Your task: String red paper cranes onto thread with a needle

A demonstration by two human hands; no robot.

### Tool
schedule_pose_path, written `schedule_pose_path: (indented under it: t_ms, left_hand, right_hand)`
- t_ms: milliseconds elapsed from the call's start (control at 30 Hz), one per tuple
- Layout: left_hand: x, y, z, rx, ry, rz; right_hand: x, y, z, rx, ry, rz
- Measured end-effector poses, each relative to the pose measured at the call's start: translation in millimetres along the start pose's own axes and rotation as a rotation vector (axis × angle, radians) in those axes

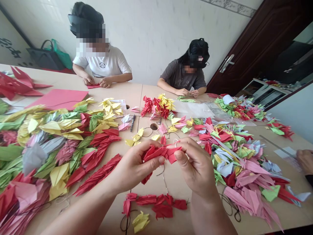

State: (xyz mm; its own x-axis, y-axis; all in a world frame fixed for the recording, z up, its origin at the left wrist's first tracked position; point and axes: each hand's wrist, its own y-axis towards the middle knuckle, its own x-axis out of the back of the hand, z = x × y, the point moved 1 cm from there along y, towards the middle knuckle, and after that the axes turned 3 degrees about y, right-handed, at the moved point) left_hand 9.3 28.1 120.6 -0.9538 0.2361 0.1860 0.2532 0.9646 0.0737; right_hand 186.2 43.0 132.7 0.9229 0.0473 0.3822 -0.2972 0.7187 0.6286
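Observation:
Both my hands are raised above the tan table (pixel 168 186) and pinch a bunch of red folded paper cranes (pixel 160 152). My left hand (pixel 137 166) grips the bunch from the left with thumb and fingers closed. My right hand (pixel 195 166) pinches its right end, fingers curled. A thin dark thread (pixel 164 178) hangs from the bunch toward the table. Below my hands lies a row of red cranes on a string (pixel 156 202), with a yellow crane (pixel 140 221) beside it.
Heaps of coloured paper cranes cover the left (pixel 56 143) and right (pixel 242 163) of the table. Two people sit at the far side folding paper (pixel 102 68) (pixel 188 75). Another person's hand (pixel 305 160) shows at the right edge. Red paper sheets (pixel 58 98), a pen (pixel 132 122).

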Motion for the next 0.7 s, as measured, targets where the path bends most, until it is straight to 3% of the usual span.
schedule_pose_path:
  t_ms: [300,533,700]
  left_hand:
    - [-1.1,0.4,-0.1,-0.02,0.028,-0.016]
    - [0.0,1.3,-2.0,-0.026,0.063,-0.014]
    - [-0.9,0.4,-1.0,0.069,-0.003,0.021]
  right_hand:
    - [-5.1,-0.1,0.5,-0.024,0.03,0.136]
    - [-1.6,-0.3,0.5,-0.013,0.002,0.014]
    - [1.8,-2.5,-0.4,-0.051,0.006,-0.069]
